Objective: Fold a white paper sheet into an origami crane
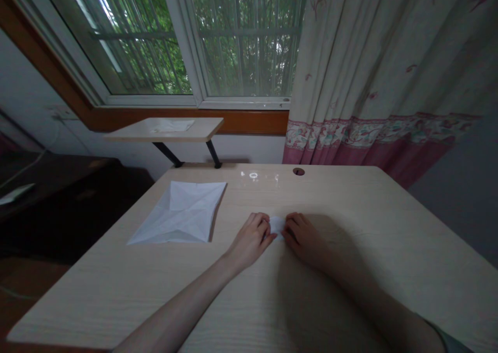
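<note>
A small piece of folded white paper [277, 225] lies between my two hands, low over the middle of the desk [249, 301]. My left hand [254, 235] pinches its left edge, thumb toward me and fingers curled on the far side. On the opposite edge my right hand [301, 235] grips it in the same way. Fingers cover both sides of the paper, so only its middle shows. To the left of my hands rests a larger sheet of white paper [187, 213], marked with crossing creases and slightly raised along its edges.
A small raised shelf [132, 130] on black legs stands at the desk's back left, with crumpled white paper [175, 126] on it. A round cable hole [299, 171] sits near the back edge. Behind are a window [241, 47] and a floral curtain [350, 73]. Dark furniture [58, 202] stands left.
</note>
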The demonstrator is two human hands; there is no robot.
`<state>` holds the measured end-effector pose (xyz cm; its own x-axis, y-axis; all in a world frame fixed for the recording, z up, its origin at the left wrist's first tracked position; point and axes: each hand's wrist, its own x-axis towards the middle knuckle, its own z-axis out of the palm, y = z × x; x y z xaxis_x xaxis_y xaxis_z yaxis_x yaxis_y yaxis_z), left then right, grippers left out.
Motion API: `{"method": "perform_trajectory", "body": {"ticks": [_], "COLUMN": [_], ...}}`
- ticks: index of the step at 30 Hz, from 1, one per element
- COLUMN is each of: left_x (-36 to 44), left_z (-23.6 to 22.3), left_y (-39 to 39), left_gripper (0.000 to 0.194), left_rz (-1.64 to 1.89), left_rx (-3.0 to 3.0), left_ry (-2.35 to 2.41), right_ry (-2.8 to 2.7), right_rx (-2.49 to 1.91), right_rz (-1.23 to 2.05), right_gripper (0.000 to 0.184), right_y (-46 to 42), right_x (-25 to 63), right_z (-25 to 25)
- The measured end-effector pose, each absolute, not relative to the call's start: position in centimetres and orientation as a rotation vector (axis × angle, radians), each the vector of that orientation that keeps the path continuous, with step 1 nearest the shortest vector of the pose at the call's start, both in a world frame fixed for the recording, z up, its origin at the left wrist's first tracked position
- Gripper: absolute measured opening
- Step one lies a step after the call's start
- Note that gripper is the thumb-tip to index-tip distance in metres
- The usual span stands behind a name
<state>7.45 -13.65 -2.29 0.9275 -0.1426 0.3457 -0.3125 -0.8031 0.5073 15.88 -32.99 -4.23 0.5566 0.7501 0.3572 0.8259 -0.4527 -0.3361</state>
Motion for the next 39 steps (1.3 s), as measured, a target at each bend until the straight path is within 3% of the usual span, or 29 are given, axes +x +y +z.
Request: {"method": "perform_trajectory", "body": {"ticks": [25, 39], "left_x": [7.8, 8.1], "left_z": [-2.8, -2.4], "left_y": [-13.8, -11.8], "left_gripper": [0.017, 0.013], "left_rz": [0.353, 0.183], "left_rx": [2.655, 2.542], "left_ry": [-0.101, -0.180], "right_ry": [-1.187, -1.269], "right_rx": [-2.422, -2.325], "right_rz": [-0.191, 0.030], "right_gripper": [0.005, 0.016], "right_y": [-33.0, -33.9], "right_x": [16.2, 17.6], "right_z": [-4.1, -3.8]}}
